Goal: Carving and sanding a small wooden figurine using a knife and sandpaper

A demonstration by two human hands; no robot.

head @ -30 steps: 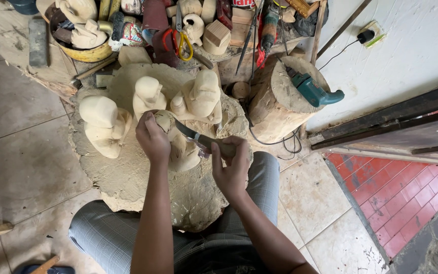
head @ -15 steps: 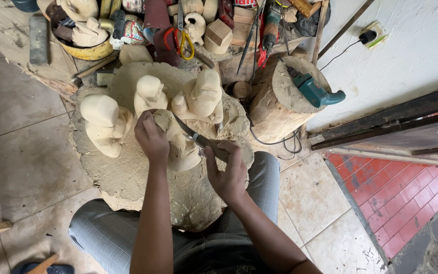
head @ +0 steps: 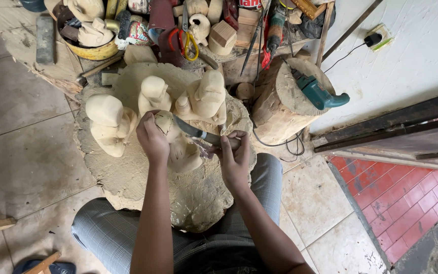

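My left hand (head: 151, 139) grips a pale wooden figure (head: 181, 152) that rests on a big flat wood slab (head: 143, 187) across my lap. My right hand (head: 234, 157) holds a carving knife (head: 194, 131) by its handle, and the dark blade lies against the top of that figure, next to my left thumb. Three more rough-cut pale figures stand on the slab behind: one at the left (head: 108, 123), one in the middle (head: 154, 94) and a taller one at the right (head: 206, 96).
A log stump (head: 280, 106) stands to the right with a teal power drill (head: 316, 92) on it, its cable running to a wall socket (head: 373, 38). Behind the slab lie scissors (head: 184, 40), a yellow bowl (head: 95, 50) of carvings, wood blocks and hand tools. Red tiles lie at right.
My right hand has shifted slightly along the knife, drawing the blade across the figure's top. My left hand keeps its grip in the same place.
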